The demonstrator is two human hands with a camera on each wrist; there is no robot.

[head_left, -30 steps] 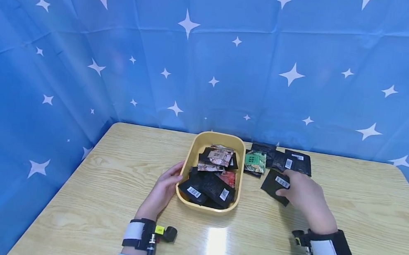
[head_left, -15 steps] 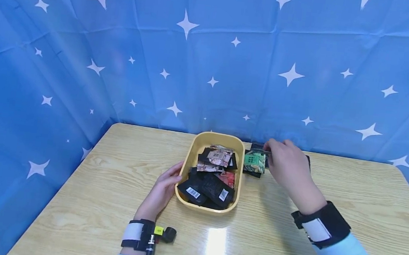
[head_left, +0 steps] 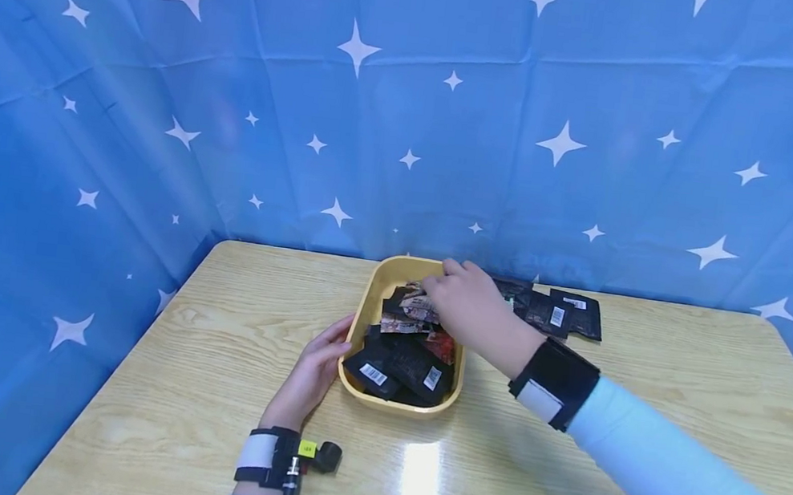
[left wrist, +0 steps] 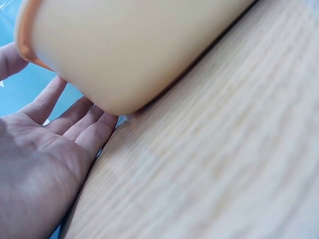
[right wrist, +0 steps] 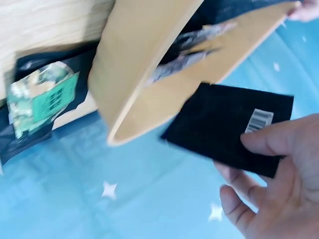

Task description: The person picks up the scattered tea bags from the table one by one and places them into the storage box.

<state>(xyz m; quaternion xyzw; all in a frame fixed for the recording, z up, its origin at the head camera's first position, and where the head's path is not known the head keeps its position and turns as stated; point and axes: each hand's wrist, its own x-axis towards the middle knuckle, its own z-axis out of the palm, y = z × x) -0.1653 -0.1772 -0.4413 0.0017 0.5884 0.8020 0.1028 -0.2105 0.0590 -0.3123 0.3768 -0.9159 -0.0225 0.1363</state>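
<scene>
My right hand (head_left: 473, 308) is over the back right of a yellow plastic bin (head_left: 356, 332). In the right wrist view it pinches a flat black packet (right wrist: 224, 124) with a barcode label between thumb and fingers, just above the bin's rim. My left hand (head_left: 315, 364) rests against the bin's left side. Its fingers (left wrist: 82, 117) look fairly straight in the left wrist view and touch the outer wall near the bottom. Inside the bin lie several packets: black ones (head_left: 416, 366) with barcodes at the front, patterned ones (head_left: 406, 325) further back.
Right of the bin, by the table's back edge, lie black packets (head_left: 549, 314) and one with a green label (right wrist: 50, 102), mostly hidden by my right hand in the head view. A blue star-patterned cloth (head_left: 410, 120) hangs behind the wooden table (head_left: 659, 372).
My right hand has picked up the black packet lying front right and carried it left to above the bin. My left hand has stayed at the bin's side.
</scene>
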